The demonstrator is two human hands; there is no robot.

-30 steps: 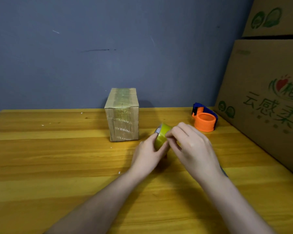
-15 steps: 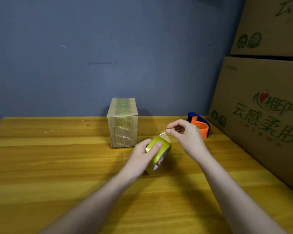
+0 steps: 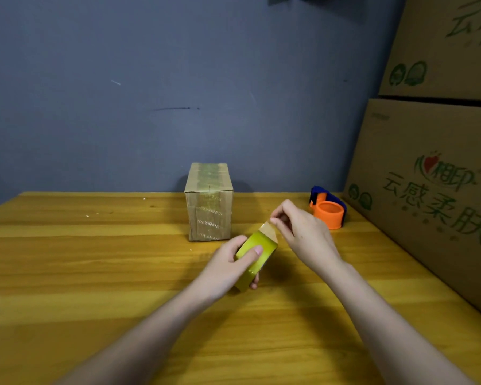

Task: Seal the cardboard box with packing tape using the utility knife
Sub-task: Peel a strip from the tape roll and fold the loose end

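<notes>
While the left hand (image 3: pixel 228 269) is gripping the yellow tape roll (image 3: pixel 257 258) w/ fingers wrapped over the top and thumb underneath, the right hand (image 3: pixel 303 234) is pinching the loose tape end (image 3: pixel 267 228) btwn thumb and fingertips, just above the roll. Tape end is looking tan/clear and is lifting a bit off the roll, not far. Roll is sitting tilted on its edge, low over the wooden table (image 3: pixel 95 273) approx mid-frame; can't tell if it's actually touching the wood.

Small cardboard box (image 3: pixel 208 202) is standing upright just behind the roll, near the blue-gray wall (image 3: pixel 178 93). Its top and front are already showing glossy tape strips w/ printed lettering. Nothing is sitting btwn the box and the hands.

Off to the right, an orange and blue tape dispenser (image 3: pixel 328 209) is resting on the table, apart from the right hand. Big cardboard cartons (image 3: pixel 433 190) w/ green print are stacking up along the right edge, right beside the dispenser. Both bare forearms are reaching in from the bottom.
</notes>
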